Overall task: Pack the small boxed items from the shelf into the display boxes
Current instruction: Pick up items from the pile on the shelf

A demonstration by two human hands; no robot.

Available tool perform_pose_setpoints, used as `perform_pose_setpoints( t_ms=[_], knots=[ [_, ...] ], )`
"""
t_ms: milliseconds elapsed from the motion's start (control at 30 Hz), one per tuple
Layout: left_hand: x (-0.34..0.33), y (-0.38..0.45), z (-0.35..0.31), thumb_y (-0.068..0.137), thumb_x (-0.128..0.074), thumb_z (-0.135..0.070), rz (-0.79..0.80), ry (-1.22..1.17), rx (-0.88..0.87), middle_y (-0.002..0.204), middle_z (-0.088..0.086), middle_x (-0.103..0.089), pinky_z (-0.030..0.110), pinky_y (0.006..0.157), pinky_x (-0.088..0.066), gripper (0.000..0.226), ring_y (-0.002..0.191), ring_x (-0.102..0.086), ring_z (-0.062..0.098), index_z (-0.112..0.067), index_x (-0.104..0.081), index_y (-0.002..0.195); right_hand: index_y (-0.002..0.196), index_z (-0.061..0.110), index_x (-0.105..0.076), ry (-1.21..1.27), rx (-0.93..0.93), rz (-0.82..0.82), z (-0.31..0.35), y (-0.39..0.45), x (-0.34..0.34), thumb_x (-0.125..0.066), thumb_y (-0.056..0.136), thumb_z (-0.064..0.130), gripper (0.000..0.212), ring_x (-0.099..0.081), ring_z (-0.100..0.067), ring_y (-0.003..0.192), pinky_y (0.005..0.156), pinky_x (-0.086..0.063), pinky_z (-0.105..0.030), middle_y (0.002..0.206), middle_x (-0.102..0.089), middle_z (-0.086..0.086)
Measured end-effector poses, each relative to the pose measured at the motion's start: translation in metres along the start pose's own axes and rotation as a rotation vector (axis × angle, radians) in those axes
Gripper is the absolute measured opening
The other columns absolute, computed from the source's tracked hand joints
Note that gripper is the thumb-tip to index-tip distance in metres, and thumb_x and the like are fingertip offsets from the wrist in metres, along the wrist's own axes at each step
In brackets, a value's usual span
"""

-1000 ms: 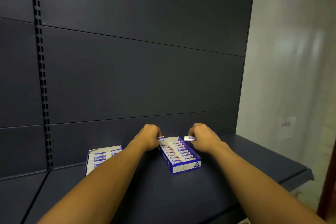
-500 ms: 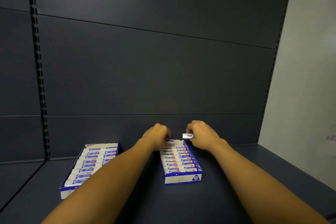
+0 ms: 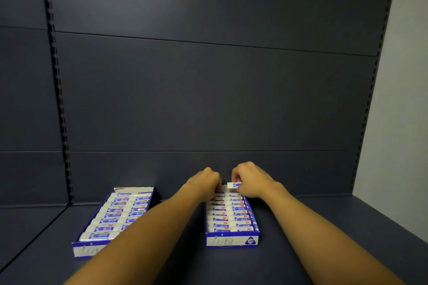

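Two blue-and-white display boxes stand on the dark shelf. The right display box (image 3: 231,240) holds two rows of small white boxed items. My right hand (image 3: 251,180) pinches one small boxed item (image 3: 234,185) just above that box's far end. My left hand (image 3: 205,183) rests with curled fingers on the far left items of the same box; whether it grips one is hidden. The left display box (image 3: 86,247) is packed with boxed items and partly covered by my left forearm.
The dark shelf surface (image 3: 324,227) runs from the left upright to a pale wall (image 3: 398,99) on the right. A slotted upright post (image 3: 58,90) stands at the back left. The dark back panel rises right behind the boxes.
The view has swung left and down, so both display boxes show more fully. My hands stay at the far end of the right box, with the item still pinched in my right hand.
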State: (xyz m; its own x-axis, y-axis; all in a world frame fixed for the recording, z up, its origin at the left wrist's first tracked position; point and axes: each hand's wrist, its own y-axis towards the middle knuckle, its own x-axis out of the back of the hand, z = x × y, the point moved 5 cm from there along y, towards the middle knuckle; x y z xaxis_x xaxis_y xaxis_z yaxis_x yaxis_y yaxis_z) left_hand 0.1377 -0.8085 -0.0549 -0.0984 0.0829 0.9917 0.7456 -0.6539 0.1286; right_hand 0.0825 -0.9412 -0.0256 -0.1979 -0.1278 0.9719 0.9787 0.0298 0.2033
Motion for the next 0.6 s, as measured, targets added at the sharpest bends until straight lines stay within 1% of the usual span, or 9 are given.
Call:
perform_pose_setpoints(
  t_ms=[200,467,600],
  knots=[
    [-0.002,0.000,0.001,0.095,-0.063,-0.009,0.033,-0.023,-0.014,0.119,0.007,-0.067,0.041,0.093,-0.056,0.028,0.104,-0.065,0.023,-0.014,-0.067,0.122,0.100,0.022,-0.064,0.011,0.005,0.050,0.004,0.003,-0.010,-0.071,0.087,0.014,0.017,-0.066,-0.015,0.092,0.068,-0.055,-0.026,0.104,-0.067,0.001],
    [-0.002,-0.004,0.000,0.097,-0.062,-0.008,-0.003,-0.020,-0.023,0.123,0.009,-0.067,0.042,0.095,-0.056,0.030,0.107,-0.065,0.025,-0.012,-0.066,0.126,0.109,0.021,-0.065,-0.023,0.004,0.081,0.006,0.002,-0.021,-0.070,0.087,0.010,0.024,-0.065,-0.017,0.098,0.079,-0.059,-0.032,0.111,-0.066,-0.002],
    [0.003,-0.007,0.002,0.097,-0.061,-0.009,-0.029,-0.035,-0.016,0.121,0.010,-0.066,0.042,0.094,-0.056,0.026,0.105,-0.064,0.025,-0.010,-0.067,0.122,0.110,0.021,-0.065,-0.026,0.005,0.072,0.006,0.002,-0.025,-0.070,0.089,0.013,0.023,-0.066,-0.017,0.097,0.073,-0.056,-0.028,0.113,-0.066,-0.002]
  ],
)
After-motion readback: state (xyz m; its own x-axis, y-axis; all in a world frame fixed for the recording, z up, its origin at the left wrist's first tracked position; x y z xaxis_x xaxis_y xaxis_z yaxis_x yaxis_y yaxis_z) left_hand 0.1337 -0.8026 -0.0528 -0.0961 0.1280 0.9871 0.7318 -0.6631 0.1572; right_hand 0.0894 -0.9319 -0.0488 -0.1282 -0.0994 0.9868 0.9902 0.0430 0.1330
